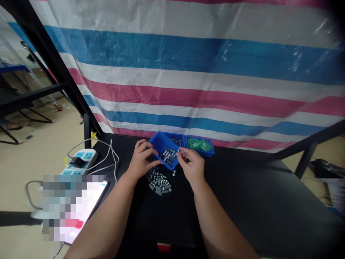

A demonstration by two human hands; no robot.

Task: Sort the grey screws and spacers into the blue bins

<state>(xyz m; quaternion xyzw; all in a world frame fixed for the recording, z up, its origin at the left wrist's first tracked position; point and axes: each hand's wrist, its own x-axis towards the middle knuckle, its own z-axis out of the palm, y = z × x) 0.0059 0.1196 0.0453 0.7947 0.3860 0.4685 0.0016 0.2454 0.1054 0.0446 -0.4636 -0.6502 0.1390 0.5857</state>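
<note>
Resting at the left edge of the black table (242, 194) are a white power strip (87, 157) and a lit touchscreen device (93, 196). Mid-table, the left hand (141, 158) clamps its fingers on an angled blue bin (159, 142) of metal cylinders (169, 156), behind a loose metal pile (159, 182); the right hand (192, 162) pinches its fingertips together on a small silvery piece (178, 151) at the bin's right rim. Further right lie green packets (199, 144), striped tarpaulin (188, 95) hanging behind.

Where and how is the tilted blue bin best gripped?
Probably pinch the bin by its left wall, coming from the left. The left hand holds it there, the right hand is at the opposite edge, and the open top tilts towards the camera, with metal parts gathered at the low end.
</note>
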